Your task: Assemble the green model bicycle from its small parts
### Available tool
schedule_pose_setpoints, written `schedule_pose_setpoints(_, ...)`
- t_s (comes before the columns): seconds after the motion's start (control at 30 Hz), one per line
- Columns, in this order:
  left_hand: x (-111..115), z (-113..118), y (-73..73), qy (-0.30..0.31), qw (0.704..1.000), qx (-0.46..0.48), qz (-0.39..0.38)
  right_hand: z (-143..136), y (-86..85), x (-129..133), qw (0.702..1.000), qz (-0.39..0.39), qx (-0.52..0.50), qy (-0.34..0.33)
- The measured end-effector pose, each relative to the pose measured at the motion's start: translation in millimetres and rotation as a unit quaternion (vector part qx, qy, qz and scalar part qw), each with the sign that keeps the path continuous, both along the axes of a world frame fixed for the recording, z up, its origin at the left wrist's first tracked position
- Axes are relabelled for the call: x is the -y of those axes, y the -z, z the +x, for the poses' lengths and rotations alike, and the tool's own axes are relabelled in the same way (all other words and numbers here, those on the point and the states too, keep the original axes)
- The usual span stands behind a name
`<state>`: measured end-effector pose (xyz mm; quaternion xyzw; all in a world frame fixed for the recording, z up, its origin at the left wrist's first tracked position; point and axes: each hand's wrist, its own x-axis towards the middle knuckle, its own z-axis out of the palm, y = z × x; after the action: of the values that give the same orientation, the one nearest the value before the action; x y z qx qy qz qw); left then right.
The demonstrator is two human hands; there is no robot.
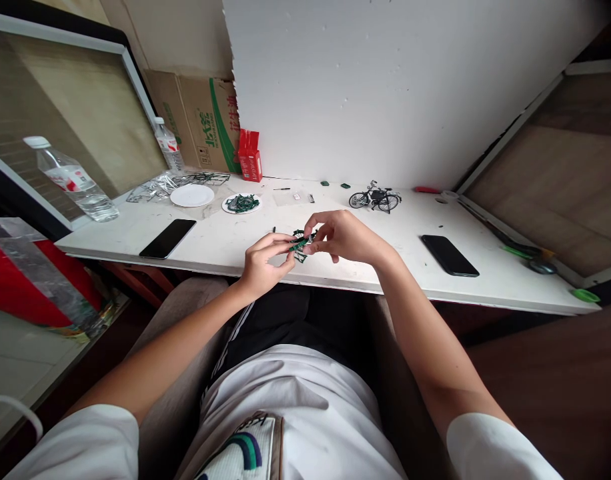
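Note:
Between my two hands, just above the front of the table, is a small dark green model bicycle (300, 245), partly built, with a spoked wheel showing. My left hand (268, 262) pinches it from the left between thumb and fingers. From the right, my right hand (338, 237) closes its thumb and fingertips on the same model; any small piece in those fingertips is hidden. Behind them, a plate of green plastic parts (242, 203) lies on the white table (225, 248). A finished black model bicycle (375, 198) stands farther back on the right.
A phone (168, 239) lies on the left and another phone (449, 255) on the right. At the back left are an empty white plate (192, 195), plastic frames (205, 178), a red box (250, 156) and a water bottle (169, 147). Another bottle (73, 180) tilts near the left edge.

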<state>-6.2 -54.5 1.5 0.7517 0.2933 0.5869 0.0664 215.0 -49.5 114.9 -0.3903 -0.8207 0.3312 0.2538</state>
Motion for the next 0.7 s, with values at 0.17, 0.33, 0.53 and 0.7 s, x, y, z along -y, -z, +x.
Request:
schedule_pose_setpoints(0.17,1,1,-1.4,0.033,0.999,0.002,-0.010,3,-1.2,-3,0.992,0.112,0.050,-0.009)
schedule_pose_setpoints(0.33,3,0,-5.3,0.064,0.997,0.022,-0.040,3,-0.9,-8,0.982,0.187,0.026,-0.018)
schedule_pose_setpoints(0.53,2,0,-5.1,0.071,0.994,0.054,-0.066,3,2.8,-13,0.982,0.181,-0.049,-0.025)
schedule_pose_setpoints(0.7,2,1,-5.6,0.081,0.986,0.094,-0.107,1,11.0,-20,0.983,0.147,-0.106,-0.024)
